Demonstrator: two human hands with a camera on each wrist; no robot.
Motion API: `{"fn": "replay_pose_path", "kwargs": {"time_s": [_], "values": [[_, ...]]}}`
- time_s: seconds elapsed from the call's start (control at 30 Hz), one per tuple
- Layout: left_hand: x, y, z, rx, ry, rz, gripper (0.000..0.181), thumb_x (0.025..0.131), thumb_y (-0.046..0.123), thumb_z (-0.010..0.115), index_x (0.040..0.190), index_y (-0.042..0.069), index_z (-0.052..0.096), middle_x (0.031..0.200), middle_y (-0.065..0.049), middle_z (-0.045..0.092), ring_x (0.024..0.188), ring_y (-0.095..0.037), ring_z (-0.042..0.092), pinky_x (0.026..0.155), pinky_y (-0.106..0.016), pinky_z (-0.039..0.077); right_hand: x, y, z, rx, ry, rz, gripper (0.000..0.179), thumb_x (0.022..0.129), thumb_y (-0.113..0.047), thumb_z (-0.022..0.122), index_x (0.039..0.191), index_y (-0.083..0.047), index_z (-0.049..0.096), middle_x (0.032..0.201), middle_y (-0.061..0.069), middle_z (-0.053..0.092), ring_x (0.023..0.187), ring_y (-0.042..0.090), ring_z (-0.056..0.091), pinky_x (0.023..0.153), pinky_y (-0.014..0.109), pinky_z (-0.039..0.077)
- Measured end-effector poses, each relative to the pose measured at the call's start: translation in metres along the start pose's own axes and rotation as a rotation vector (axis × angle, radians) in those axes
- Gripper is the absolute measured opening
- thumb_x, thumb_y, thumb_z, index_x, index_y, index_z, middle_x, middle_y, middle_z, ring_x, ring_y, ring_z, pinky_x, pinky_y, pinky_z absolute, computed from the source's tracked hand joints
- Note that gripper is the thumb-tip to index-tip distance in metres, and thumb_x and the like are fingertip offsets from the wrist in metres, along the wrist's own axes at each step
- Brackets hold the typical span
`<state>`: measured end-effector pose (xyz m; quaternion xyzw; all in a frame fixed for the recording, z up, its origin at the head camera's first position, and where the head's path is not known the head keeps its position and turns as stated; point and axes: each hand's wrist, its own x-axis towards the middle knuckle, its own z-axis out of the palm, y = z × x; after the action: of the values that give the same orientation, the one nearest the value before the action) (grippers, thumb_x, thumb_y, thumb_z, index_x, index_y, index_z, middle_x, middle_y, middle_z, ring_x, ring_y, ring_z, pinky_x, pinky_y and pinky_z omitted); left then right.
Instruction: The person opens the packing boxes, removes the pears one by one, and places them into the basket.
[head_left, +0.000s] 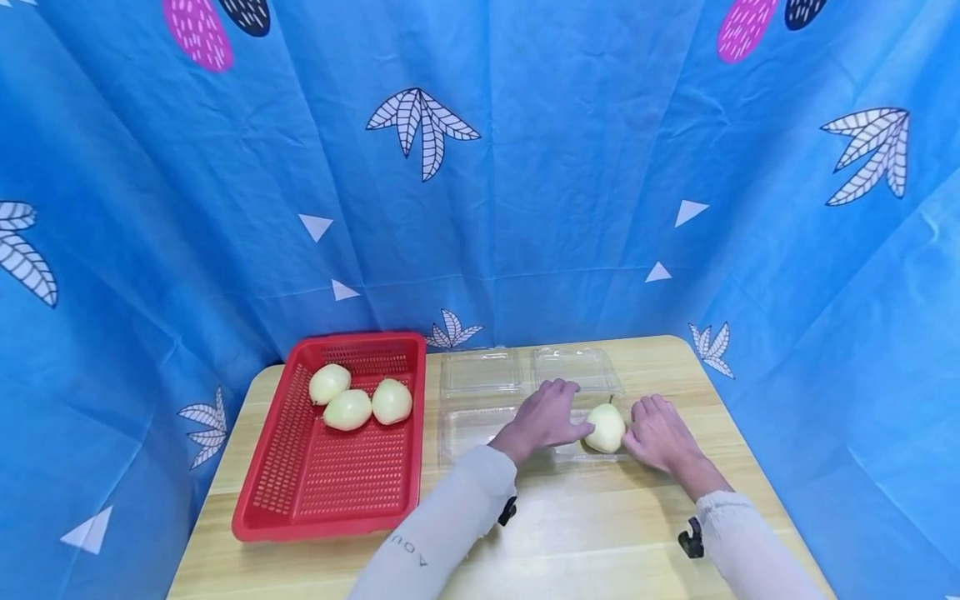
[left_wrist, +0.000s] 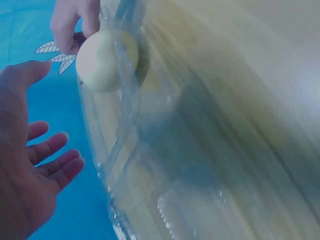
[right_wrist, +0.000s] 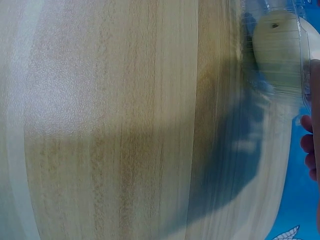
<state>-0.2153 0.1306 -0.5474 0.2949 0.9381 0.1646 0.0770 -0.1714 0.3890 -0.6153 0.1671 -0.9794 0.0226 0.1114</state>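
A pale yellow pear (head_left: 604,428), stem upward, sits in the front part of the right clear plastic box (head_left: 573,369). At its left is my left hand (head_left: 546,417), thumb pointing toward the pear. In the left wrist view, the fingers (left_wrist: 52,147) of that hand are spread and hold nothing. On the pear's other side is my right hand (head_left: 660,431), thumb beside the fruit. The right wrist view shows the pear (right_wrist: 280,47) through the box wall, with loosely bent fingertips (right_wrist: 308,142) near the edge of the frame.
A red perforated basket (head_left: 330,525) stands on the left of the wooden table (head_left: 577,533), holding three pears (head_left: 347,410). Another clear plastic box (head_left: 474,429) lies between basket and hands. A blue patterned curtain (head_left: 562,208) surrounds the table's back and sides.
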Motion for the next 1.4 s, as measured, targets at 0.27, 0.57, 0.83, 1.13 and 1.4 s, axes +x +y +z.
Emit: {"fn": "replay_pose_path", "kwargs": {"time_s": [0.27, 0.57, 0.83, 1.13, 1.4], "values": [[0.007, 0.009, 0.017, -0.041, -0.022, 0.007, 0.077, 0.088, 0.062, 0.071, 0.146, 0.015, 0.052, 0.138, -0.004, 0.063, 0.12, -0.019, 0.063, 0.097, -0.032, 0.058, 0.0, 0.0, 0.001, 0.007, -0.022, 0.022, 0.023, 0.087, -0.029, 0.061, 0.082, -0.008, 0.053, 0.084, 0.007, 0.053, 0.082, 0.024, 0.045, 0.073, 0.038, 0.041], [0.01, 0.017, 0.035, -0.09, -0.035, -0.027, 0.077, 0.086, 0.061, 0.073, 0.145, 0.015, 0.053, 0.133, -0.002, 0.064, 0.113, -0.016, 0.063, 0.086, -0.026, 0.056, -0.001, 0.0, 0.001, 0.004, -0.021, 0.016, 0.024, 0.088, -0.031, 0.059, 0.081, -0.01, 0.051, 0.083, 0.006, 0.052, 0.081, 0.023, 0.045, 0.073, 0.037, 0.041], [0.012, 0.021, 0.043, -0.197, -0.033, -0.015, 0.072, 0.083, 0.052, 0.079, 0.139, 0.013, 0.057, 0.134, -0.004, 0.065, 0.113, -0.015, 0.063, 0.084, -0.022, 0.054, -0.001, 0.0, 0.002, -0.005, -0.002, 0.002, 0.023, 0.087, -0.03, 0.059, 0.081, -0.009, 0.052, 0.083, 0.006, 0.052, 0.081, 0.023, 0.046, 0.072, 0.036, 0.041], [0.018, 0.03, 0.054, -0.258, -0.033, -0.019, 0.072, 0.082, 0.042, 0.081, 0.143, 0.012, 0.054, 0.135, -0.005, 0.063, 0.115, -0.017, 0.062, 0.084, -0.021, 0.053, -0.002, 0.002, 0.005, -0.012, 0.009, -0.004, 0.022, 0.086, -0.031, 0.056, 0.079, -0.01, 0.051, 0.081, 0.005, 0.05, 0.08, 0.022, 0.044, 0.071, 0.035, 0.04], [0.019, 0.031, 0.065, -0.298, -0.023, -0.028, 0.085, 0.083, 0.038, 0.08, 0.154, 0.01, 0.044, 0.144, -0.008, 0.058, 0.125, -0.02, 0.06, 0.101, -0.026, 0.054, -0.001, 0.002, 0.005, -0.007, 0.002, -0.007, 0.022, 0.086, -0.031, 0.056, 0.079, -0.011, 0.051, 0.082, 0.004, 0.051, 0.08, 0.021, 0.045, 0.071, 0.035, 0.04]]}}
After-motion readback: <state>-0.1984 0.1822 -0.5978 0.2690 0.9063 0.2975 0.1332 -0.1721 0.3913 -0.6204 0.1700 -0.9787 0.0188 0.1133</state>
